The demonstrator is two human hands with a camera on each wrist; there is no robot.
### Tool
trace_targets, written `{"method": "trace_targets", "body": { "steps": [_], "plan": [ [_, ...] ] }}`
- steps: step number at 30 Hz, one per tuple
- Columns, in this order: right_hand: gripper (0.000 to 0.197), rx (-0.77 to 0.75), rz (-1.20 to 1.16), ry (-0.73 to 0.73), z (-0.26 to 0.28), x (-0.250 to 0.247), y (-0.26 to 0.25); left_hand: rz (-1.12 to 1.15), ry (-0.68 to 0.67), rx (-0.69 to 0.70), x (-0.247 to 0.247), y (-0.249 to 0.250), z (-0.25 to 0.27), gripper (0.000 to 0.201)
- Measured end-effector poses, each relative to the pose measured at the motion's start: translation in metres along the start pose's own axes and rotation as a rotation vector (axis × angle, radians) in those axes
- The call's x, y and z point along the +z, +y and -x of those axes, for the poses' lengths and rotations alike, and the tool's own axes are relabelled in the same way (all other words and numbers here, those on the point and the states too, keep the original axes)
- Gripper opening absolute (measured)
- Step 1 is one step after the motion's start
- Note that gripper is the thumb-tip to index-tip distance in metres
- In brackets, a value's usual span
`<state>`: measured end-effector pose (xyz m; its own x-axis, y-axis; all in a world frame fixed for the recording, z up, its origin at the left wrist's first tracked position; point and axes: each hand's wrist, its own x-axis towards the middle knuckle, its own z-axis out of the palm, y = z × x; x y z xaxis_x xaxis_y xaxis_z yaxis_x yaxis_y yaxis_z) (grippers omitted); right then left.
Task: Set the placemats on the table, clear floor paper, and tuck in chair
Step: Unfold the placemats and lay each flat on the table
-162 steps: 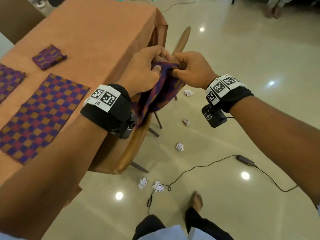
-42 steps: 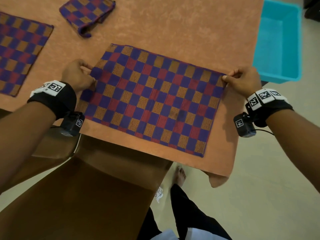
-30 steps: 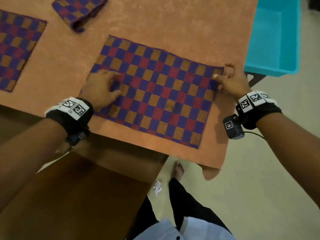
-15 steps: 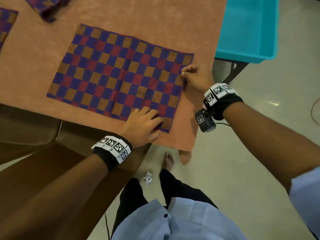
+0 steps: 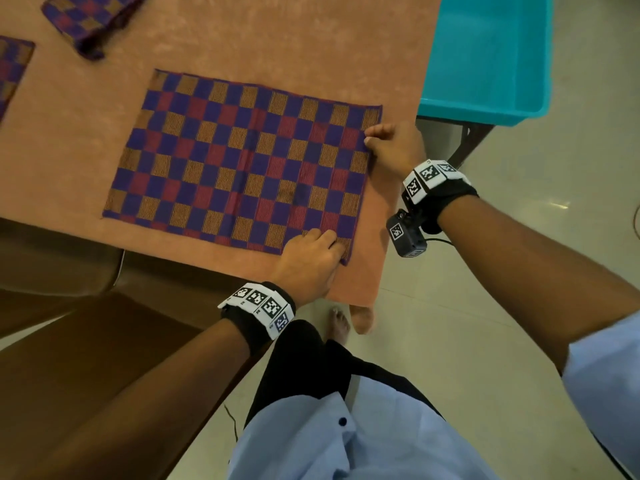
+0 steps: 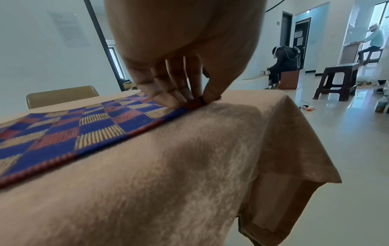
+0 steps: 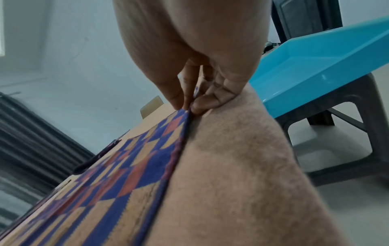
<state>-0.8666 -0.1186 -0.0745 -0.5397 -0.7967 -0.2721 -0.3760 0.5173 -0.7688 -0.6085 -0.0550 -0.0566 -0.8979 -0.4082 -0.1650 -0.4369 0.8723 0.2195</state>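
two hands pinch one placemat (image 5: 242, 168) lying flat on the desk (image 5: 277, 36), mid frame. left hand (image 5: 308, 261) grips its near right corner, right hand (image 5: 394, 150) the right edge further up. best to tug both evenly, square to the desk edge, no wrinkles. folded placemat (image 5: 86, 19) sits upper left.

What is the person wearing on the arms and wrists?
Bare left hand and right hand. Black left wristband and right wristband, each with white square-code tags; a small black camera under the right one trails a thin cable. Light blue sleeve on the right arm.
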Motion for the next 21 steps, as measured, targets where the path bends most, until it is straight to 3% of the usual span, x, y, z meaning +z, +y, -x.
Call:
{"method": "trace_targets", "body": {
  "steps": [4,9,15,21],
  "plan": [
    [0.014,-0.099,0.151,-0.017,0.005,0.0,0.001,0.146,-0.029,-0.099,-0.004,-0.005,0.004,0.032],
    [0.008,-0.138,0.155,0.167,0.004,0.003,-0.011,0.434,0.037,-0.3,-0.024,-0.038,0.001,0.049],
    [0.006,-0.31,0.179,-0.076,-0.026,0.038,-0.077,0.361,0.137,-0.594,-0.054,-0.157,-0.017,0.047],
    [0.009,-0.486,0.298,-0.316,-0.099,0.113,-0.169,0.291,0.138,-0.829,-0.088,-0.296,-0.032,0.08]
  ]
}}
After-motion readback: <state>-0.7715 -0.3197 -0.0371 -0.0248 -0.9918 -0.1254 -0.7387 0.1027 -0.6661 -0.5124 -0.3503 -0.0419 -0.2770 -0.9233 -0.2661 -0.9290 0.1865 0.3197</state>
